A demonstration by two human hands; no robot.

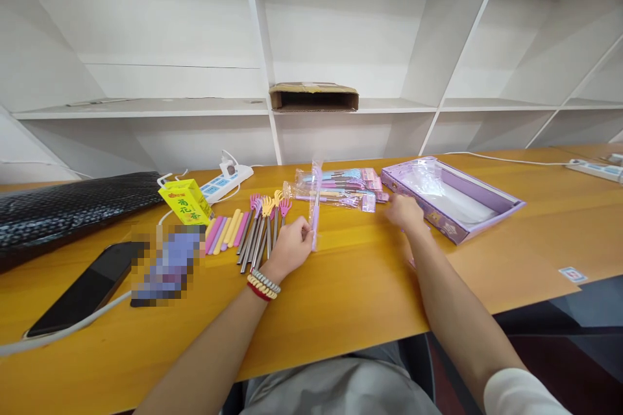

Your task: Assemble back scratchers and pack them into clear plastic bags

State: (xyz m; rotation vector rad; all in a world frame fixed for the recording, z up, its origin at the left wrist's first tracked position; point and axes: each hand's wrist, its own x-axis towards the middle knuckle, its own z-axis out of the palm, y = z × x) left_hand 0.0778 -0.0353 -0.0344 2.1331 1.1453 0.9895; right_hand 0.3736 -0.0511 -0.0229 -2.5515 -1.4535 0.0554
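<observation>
My left hand is closed, pinching the lower end of a clear-bagged back scratcher with a purple handle, held upright. My right hand is beside the near left corner of a purple open box; its fingers are smeared by motion, and whether they hold anything does not show. Between the hands and farther back lies a pile of bagged back scratchers with pink cards. Left of my left hand are several metal back scratcher rods with small claw heads, and beside them a row of coloured handles.
On the left are a yellow carton, a black phone, a pixelated phone-like item and a black wrapped bundle. A power strip stands behind. A cardboard box rests on the white shelf. Another power strip is far right.
</observation>
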